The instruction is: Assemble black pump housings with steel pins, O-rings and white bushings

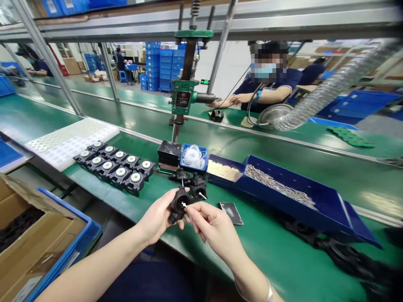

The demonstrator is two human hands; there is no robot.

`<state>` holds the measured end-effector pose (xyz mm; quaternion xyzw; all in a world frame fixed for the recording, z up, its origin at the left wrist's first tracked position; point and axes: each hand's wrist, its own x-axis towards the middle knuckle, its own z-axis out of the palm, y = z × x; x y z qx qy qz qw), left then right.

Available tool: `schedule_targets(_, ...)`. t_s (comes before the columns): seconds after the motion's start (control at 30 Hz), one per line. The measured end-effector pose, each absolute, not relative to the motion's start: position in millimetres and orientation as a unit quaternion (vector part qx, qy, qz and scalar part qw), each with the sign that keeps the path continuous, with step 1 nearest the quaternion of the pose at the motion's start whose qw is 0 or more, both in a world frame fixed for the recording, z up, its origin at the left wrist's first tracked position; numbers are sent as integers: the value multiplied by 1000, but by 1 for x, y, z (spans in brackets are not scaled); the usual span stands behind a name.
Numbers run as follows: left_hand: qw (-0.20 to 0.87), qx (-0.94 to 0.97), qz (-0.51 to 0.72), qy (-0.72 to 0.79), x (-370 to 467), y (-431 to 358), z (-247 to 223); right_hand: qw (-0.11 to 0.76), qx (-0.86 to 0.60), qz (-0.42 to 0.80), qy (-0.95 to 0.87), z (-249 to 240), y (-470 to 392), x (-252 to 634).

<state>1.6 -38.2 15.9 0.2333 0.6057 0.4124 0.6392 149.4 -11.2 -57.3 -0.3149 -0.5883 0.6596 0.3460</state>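
Observation:
My left hand is wrapped round a black plastic housing with a round opening turned up toward me. At that opening, my right hand pinches a small white part; its far end is inside the housing and its exact shape is hard to make out. Just behind, more black housings stand on the green bench, one with a thin white-tipped pin sticking out. To the right of my fingers lies a small dark flat plate.
Rows of black housings with white rings stand left, beside a white tray. Behind are a bin of clear rings, a bin of cream parts and a blue bin of metal pins. A green press rises behind; a co-worker sits opposite.

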Motion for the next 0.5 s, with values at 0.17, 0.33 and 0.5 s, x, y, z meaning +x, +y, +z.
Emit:
schedule_targets(0.17, 581, 313, 384, 646, -24, -45, 18, 316, -296, 576, -693, -52, -4, 131)
schedule_targets(0.33, 475, 380, 392, 690, -45, -46, 16, 396, -281, 402, -776, -53, -3, 101)
schedule_targets(0.5, 444, 416, 378, 697, -59, -56, 11, 460, -245, 341, -783, -86, -11, 82)
